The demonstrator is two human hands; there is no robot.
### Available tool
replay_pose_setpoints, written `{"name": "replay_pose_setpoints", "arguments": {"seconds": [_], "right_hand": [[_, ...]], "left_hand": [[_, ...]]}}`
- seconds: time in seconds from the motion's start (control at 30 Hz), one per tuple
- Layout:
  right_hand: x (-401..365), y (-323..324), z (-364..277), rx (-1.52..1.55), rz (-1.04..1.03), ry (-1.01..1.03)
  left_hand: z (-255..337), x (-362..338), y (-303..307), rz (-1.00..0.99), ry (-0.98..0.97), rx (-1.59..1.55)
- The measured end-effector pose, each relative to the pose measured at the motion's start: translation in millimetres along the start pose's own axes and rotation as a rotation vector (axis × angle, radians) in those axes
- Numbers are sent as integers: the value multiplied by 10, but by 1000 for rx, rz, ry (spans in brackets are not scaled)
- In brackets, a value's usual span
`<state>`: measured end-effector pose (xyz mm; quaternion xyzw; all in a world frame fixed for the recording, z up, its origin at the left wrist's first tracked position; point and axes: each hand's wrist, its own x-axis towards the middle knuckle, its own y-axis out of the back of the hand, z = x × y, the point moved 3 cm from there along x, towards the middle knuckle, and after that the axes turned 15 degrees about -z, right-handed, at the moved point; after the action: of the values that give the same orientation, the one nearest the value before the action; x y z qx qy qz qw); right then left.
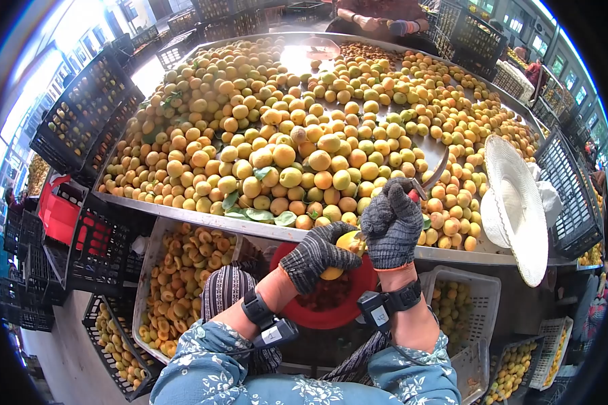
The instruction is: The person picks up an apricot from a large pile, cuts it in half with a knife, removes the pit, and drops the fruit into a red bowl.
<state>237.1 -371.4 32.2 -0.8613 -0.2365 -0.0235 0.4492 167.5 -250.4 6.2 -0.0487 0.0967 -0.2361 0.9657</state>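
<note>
My left hand (317, 255), in a dark grey knitted glove, is closed round a yellow apricot (349, 243) at the table's near edge. Gloved the same way, my right hand (391, 223) is closed on a curved knife (437, 175), whose blade points up and away to the right. A bit of red handle shows beside the fingers. Right against the apricot is the lower part of my right hand. Below both hands stands a red basin (338, 310) with dark reddish bits inside. Whole apricots (284, 155) are heaped on the metal table (277, 232).
A straw hat (518, 209) lies at the table's right edge. Halved apricots fill a white crate (144, 297) at lower left; another white crate (483, 287) stands at lower right. Black crates (81, 108) are stacked around. Across the table, a person's hands (368, 24) are visible.
</note>
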Motion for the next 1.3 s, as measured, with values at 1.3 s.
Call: {"name": "replay_pose_setpoints", "arguments": {"seconds": [1.3], "right_hand": [[188,-10,117,217,-37,79]], "left_hand": [[-85,165,-116,156,-189,-1139]]}}
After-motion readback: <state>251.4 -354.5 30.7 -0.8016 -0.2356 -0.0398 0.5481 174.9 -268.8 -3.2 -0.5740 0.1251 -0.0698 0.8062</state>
